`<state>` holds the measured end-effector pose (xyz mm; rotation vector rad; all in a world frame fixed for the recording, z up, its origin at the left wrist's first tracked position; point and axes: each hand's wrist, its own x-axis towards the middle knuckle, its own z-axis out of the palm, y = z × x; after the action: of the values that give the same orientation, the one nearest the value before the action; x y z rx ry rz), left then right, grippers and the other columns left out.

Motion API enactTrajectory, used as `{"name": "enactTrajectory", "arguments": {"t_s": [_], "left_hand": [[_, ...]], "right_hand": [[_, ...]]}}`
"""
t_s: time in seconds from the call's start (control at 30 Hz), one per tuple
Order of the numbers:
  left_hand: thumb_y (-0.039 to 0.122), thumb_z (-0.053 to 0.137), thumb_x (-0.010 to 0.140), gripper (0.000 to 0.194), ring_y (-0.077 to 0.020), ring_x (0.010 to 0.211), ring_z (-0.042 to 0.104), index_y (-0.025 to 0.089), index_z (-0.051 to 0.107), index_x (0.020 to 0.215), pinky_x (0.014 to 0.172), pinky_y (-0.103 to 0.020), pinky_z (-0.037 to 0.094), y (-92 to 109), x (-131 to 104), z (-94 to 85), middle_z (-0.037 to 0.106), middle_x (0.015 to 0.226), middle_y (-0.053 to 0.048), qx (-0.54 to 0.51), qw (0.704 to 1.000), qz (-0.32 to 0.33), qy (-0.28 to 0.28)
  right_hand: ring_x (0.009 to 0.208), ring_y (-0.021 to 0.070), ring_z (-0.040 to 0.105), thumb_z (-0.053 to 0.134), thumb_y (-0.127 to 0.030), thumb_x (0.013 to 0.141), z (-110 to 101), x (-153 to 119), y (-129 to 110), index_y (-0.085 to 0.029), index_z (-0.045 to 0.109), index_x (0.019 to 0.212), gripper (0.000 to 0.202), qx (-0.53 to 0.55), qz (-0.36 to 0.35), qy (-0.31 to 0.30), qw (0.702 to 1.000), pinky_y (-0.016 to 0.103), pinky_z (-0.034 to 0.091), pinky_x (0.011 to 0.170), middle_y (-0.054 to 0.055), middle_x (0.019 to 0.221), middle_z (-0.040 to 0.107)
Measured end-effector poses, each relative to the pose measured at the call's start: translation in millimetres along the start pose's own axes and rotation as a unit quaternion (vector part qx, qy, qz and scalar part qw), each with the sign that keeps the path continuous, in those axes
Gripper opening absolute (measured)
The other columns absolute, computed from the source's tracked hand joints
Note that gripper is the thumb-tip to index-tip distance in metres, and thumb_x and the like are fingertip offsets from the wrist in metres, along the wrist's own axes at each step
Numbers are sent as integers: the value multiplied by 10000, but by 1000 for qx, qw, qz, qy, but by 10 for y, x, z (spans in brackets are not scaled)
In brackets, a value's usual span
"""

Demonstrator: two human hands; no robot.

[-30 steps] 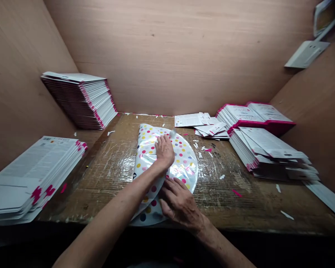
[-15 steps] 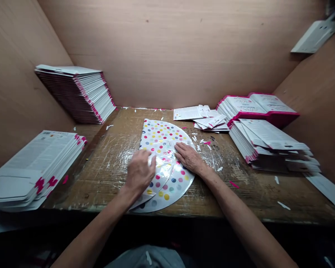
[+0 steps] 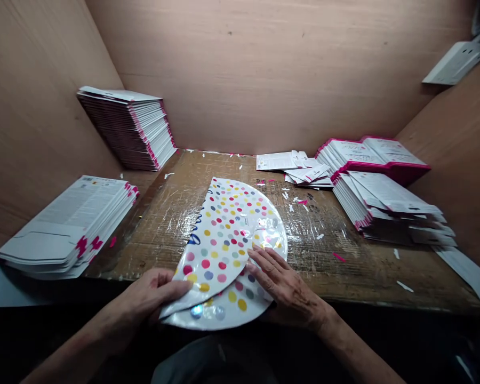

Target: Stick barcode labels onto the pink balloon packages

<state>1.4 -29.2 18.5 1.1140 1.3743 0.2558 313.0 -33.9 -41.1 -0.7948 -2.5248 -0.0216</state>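
Observation:
A white folded sheet with coloured dots lies on the brown table, its near end reaching past the front edge. Its outline is a half round, with dark blue lettering along the straight left side. My left hand pinches the sheet's lower left corner, thumb on top and fingers underneath. My right hand rests on the lower right part, its fingers stretched out over the curved flap.
Stacked white cards with pink edges stand at the back left, the front left and the right. Loose cards lie at the back. Paper scraps dot the table. A socket strip hangs upper right.
My left hand has moved down and left from the sheet's middle to its corner and taken hold. The sheet has come nearer and its flap lies differently. My right hand has slid lower.

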Motion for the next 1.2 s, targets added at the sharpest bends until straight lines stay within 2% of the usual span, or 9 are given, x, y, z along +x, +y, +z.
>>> {"name": "enactTrajectory", "arguments": {"t_s": [0.1, 0.2, 0.3, 0.43, 0.6, 0.83, 1.0, 1.1, 1.2], "left_hand": [[677, 566, 754, 544, -125, 454, 405, 183, 561, 527, 439, -238, 270, -11, -47, -158, 490, 480, 7, 209, 971, 74, 89], [605, 542, 815, 473, -258, 900, 637, 198, 690, 1006, 775, -327, 495, 81, 252, -193, 716, 1040, -87, 308, 878, 293, 221], [549, 458, 884, 561, -293, 1260, 513, 155, 607, 1255, 1077, -417, 369, 139, 644, -222, 597, 1348, -140, 353, 824, 422, 133], [707, 274, 866, 734, -298, 1232, 547, 187, 670, 1200, 1079, -418, 376, 63, 893, -316, 654, 1286, -109, 247, 880, 397, 79], [663, 264, 883, 684, -264, 896, 691, 159, 687, 1070, 760, -330, 529, 62, 1075, -302, 750, 972, -91, 168, 918, 308, 186], [356, 542, 846, 515, -261, 843, 700, 118, 528, 1303, 756, -343, 500, 214, 1284, -130, 742, 842, -82, 163, 902, 186, 354], [208, 545, 856, 645, -334, 1158, 591, 40, 334, 1442, 931, -427, 482, 298, 1231, -26, 586, 1302, -240, 305, 808, 245, 441], [245, 480, 912, 541, -344, 1410, 320, 60, 414, 1416, 1122, -463, 317, 384, 1339, 18, 384, 1512, -215, 427, 730, 350, 404], [422, 440, 937, 597, -371, 1429, 269, 53, 442, 1407, 1144, -529, 242, 400, 1549, 34, 393, 1508, -218, 489, 727, 331, 349]], "right_hand": [[1434, 328, 266, 531, -136, 862, 126, -158, 24, -85, 341, 1453, 623, -47, 23, -31, 998, 550, 337, 1113, 237, 1469, 407], [1403, 357, 318, 565, -191, 847, 114, -178, 118, -79, 451, 1387, 562, -34, 30, -90, 995, 554, 364, 1088, 258, 1440, 430], [1322, 341, 442, 557, -233, 843, -52, -42, 212, -120, 536, 1329, 499, 26, 35, -139, 989, 516, 390, 1067, 226, 1381, 507], [859, 208, 670, 415, -266, 887, -289, 436, 589, -184, 706, 979, 316, 194, 176, -217, 940, 304, 535, 774, 68, 950, 713], [521, 137, 531, 576, -487, 802, -283, 1084, 1213, -151, 637, 690, 359, 256, 455, -154, 839, 220, 380, 461, 18, 615, 618], [577, 158, 510, 504, -626, 801, 76, 525, 1130, -168, 576, 714, 471, 137, 527, 40, 838, 245, 348, 488, 24, 640, 581], [550, 161, 492, 432, -515, 839, 307, 314, 1073, -191, 567, 685, 383, 15, 516, 41, 855, 265, 338, 529, 3, 580, 535], [554, 183, 534, 428, -462, 855, 299, 345, 1067, -181, 622, 766, 353, -8, 517, 3, 856, 280, 366, 532, 19, 600, 578], [769, 263, 637, 450, -455, 881, 226, 377, 919, -134, 632, 1074, 416, -80, 464, 24, 882, 351, 475, 648, 124, 900, 686]]}}
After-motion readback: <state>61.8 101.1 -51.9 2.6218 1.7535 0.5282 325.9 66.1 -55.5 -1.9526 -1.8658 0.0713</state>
